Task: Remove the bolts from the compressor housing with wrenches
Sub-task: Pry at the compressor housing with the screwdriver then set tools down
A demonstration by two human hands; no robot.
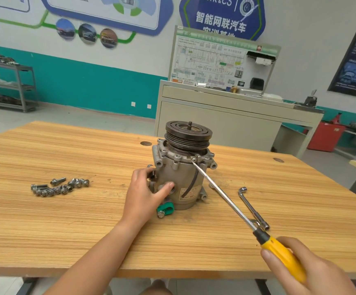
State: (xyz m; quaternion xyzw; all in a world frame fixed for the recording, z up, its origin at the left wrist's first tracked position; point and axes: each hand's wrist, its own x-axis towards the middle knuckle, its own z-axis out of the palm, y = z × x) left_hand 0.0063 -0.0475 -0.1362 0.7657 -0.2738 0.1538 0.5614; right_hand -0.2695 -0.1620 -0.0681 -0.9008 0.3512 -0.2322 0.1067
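A grey compressor (179,177) stands upright on the wooden table (66,220), its black pulley (188,133) on top. My left hand (146,193) grips the housing's left side, thumb against the front. My right hand (306,267) holds the yellow handle of a long screwdriver (226,200); its tip rests at the flange seam under the pulley, near a bolt (193,159). A pile of removed bolts (60,186) lies to the left. An L-shaped socket wrench (252,207) lies on the table to the right, and a second wrench lies partly hidden under the screwdriver shaft.
A green clamp piece (166,208) with a bolt sits at the compressor's base. A grey cabinet with a wiring diagram board (221,67) stands behind the table. A metal shelf (9,86) is at far left, a red box (323,136) at right.
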